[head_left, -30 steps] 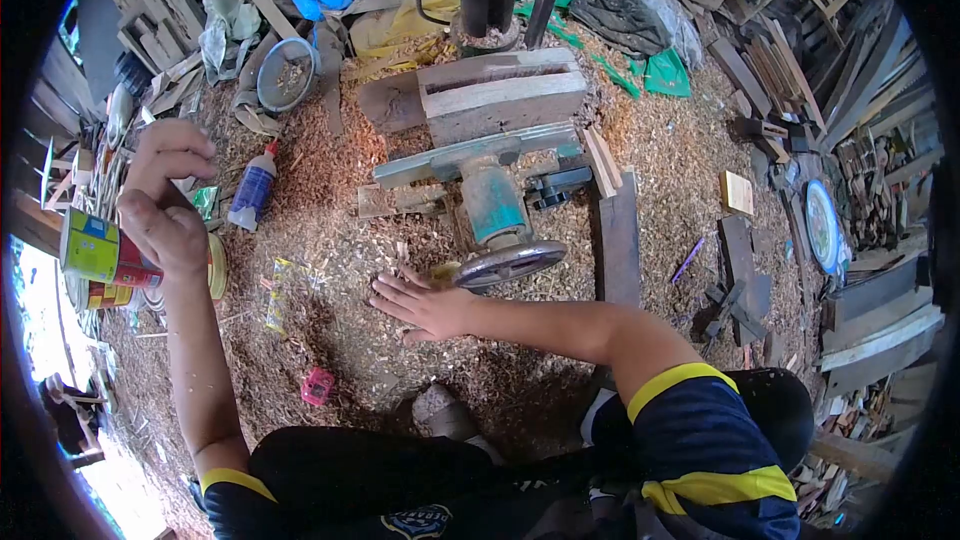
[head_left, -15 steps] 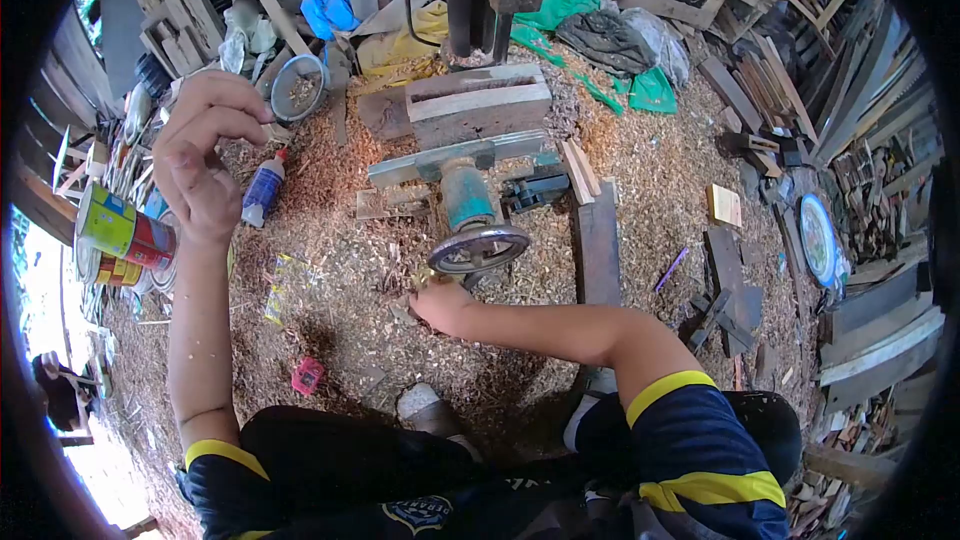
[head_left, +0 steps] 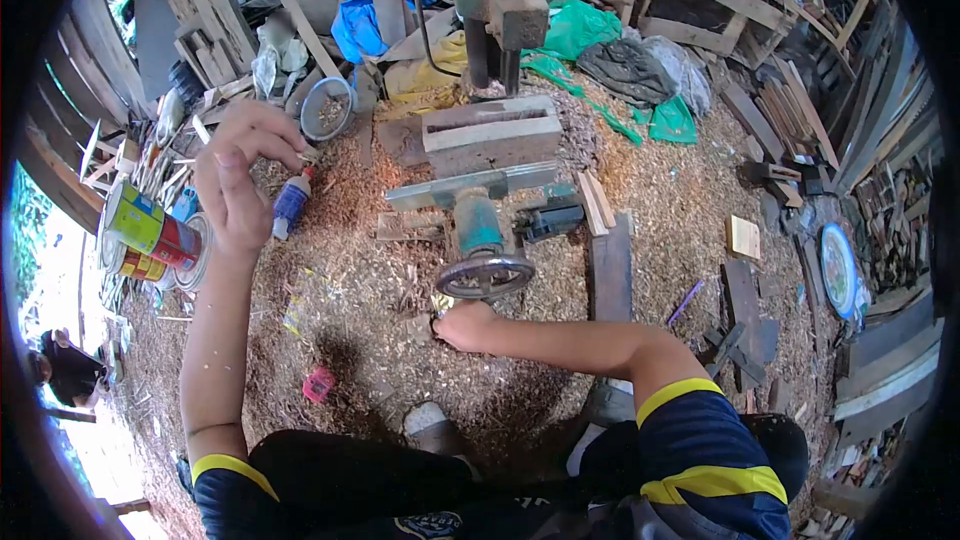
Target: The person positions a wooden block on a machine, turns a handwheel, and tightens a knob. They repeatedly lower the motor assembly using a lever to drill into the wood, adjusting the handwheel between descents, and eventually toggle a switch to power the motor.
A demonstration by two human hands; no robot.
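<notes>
Firstly, we list cans [head_left: 150,228], contents hidden | left hand [head_left: 246,180], raised, fingers curled, grip we cannot tell | pail [head_left: 322,90], wood shavings [head_left: 328,118] inside | right hand [head_left: 467,327], at floor shavings [head_left: 405,285] beside handwheel [head_left: 486,277], fingers bunched, hold hidden | changed: right fingers lay spread a second ago.

You are in a wood workshop. Curly wood shavings [head_left: 350,240] lie all over the floor [head_left: 225,355] around you. In front of you is a green metal machine [head_left: 478,223] with a round handwheel [head_left: 487,264]. Behind the wheel you see a block of wood [head_left: 492,145] with a long slot in its top. Old planks [head_left: 195,0] lean at the back left, and wood scraps [head_left: 895,230] fill your right side.
</notes>
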